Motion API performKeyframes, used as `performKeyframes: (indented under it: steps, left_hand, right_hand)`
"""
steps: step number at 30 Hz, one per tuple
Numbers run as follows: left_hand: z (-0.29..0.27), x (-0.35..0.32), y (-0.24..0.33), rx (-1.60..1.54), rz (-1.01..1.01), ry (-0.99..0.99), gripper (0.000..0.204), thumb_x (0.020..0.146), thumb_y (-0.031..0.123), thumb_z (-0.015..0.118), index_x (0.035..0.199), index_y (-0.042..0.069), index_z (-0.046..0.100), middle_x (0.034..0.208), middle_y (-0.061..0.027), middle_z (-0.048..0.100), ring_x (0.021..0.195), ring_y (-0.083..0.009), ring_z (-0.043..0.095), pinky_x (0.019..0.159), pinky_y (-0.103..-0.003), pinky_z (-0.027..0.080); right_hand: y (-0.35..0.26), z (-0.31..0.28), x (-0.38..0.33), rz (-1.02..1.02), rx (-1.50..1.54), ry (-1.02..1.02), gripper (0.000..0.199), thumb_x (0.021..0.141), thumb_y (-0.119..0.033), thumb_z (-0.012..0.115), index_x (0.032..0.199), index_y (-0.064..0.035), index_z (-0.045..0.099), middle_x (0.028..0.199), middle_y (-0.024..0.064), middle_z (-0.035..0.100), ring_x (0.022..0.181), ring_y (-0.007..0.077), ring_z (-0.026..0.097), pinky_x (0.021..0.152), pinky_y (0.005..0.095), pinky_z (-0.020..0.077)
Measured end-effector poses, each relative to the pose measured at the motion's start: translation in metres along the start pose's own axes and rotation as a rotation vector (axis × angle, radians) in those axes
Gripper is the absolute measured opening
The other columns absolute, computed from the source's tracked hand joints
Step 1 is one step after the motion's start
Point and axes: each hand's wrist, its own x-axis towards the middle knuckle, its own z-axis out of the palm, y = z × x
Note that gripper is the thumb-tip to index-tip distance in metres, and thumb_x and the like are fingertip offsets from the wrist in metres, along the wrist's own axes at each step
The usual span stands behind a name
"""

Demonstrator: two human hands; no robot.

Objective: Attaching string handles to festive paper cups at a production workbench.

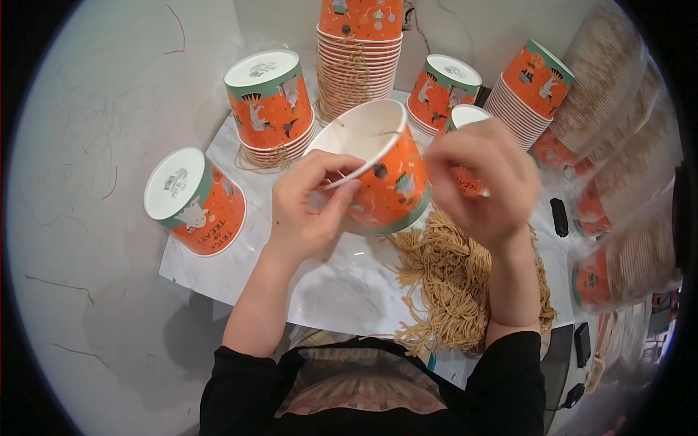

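Observation:
An orange paper bucket [396,182] with a white rim and green base band is tilted in front of me, its mouth turned up and to the left. My left hand [309,192] pinches its rim, thumb outside and fingers inside. A thin strand shows by the far rim inside the mouth. Just right of the bucket is my right hand [483,174], blurred, its fingers curled together; what they hold, if anything, cannot be made out. Below that hand lies a heap of tan cords [447,276], partly covered by my right forearm.
On the marble-patterned table [327,291], upside-down buckets stand at left [193,200] and back left [269,102]. A tall nested stack [360,65] rises behind, with cords hanging on it. More bucket stacks [527,87] and plastic-wrapped stacks [618,94] line the right. A wall borders the left.

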Motion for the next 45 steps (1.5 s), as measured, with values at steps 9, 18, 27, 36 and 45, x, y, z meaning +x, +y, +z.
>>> performKeyframes:
  steps: [9,18,27,36,45]
  left_hand:
    - [-0.002,0.003,-0.008,-0.541,-0.288,0.008,0.029,0.095,0.003,0.064,0.122,-0.005,0.059,0.109,-0.0084,0.068,0.093,-0.0109,0.065,0.083,-0.024,0.055]
    - [-0.009,0.004,-0.012,-0.800,-0.479,-0.076,0.039,0.092,0.000,0.062,0.130,-0.006,0.056,0.114,-0.0104,0.068,0.097,-0.0125,0.066,0.086,-0.028,0.058]
    - [-0.005,0.001,-0.014,-0.875,-0.461,-0.075,0.035,0.093,-0.002,0.064,0.127,-0.005,0.057,0.111,-0.0125,0.069,0.096,-0.0151,0.069,0.087,-0.028,0.057]
    - [-0.005,0.003,-0.019,-0.954,-0.559,-0.181,0.028,0.091,0.000,0.067,0.118,-0.004,0.061,0.105,-0.0100,0.070,0.095,-0.0125,0.068,0.086,-0.026,0.056]
    - [-0.005,0.002,-0.024,-0.856,-0.669,-0.234,0.017,0.092,0.003,0.068,0.108,-0.002,0.065,0.099,-0.0083,0.072,0.090,-0.0110,0.069,0.082,-0.025,0.055]
  right_hand:
    - [0.003,0.037,-0.012,-0.054,0.079,-0.367,0.025,0.069,-0.006,0.074,0.087,-0.0081,0.057,0.101,0.0011,0.065,0.088,0.0202,0.064,0.062,0.0332,0.0542]
    - [0.007,0.043,-0.014,-0.008,0.062,-0.384,0.024,0.072,-0.005,0.072,0.089,-0.0090,0.057,0.105,0.0001,0.065,0.094,0.0207,0.065,0.067,0.0336,0.0571]
    - [0.004,0.039,-0.015,-0.002,0.035,-0.414,0.024,0.072,-0.006,0.073,0.090,-0.0085,0.057,0.108,0.0006,0.065,0.096,0.0219,0.065,0.067,0.0350,0.0562]
    - [0.005,0.039,-0.015,0.131,0.206,-0.401,0.016,0.077,-0.006,0.069,0.090,-0.0062,0.059,0.097,0.0055,0.067,0.087,0.0276,0.066,0.065,0.0377,0.0552]
    - [0.028,0.021,-0.013,0.869,1.009,-0.014,0.008,0.097,-0.009,0.061,0.099,-0.0018,0.063,0.094,0.0047,0.069,0.092,0.0146,0.067,0.086,0.0280,0.0519]
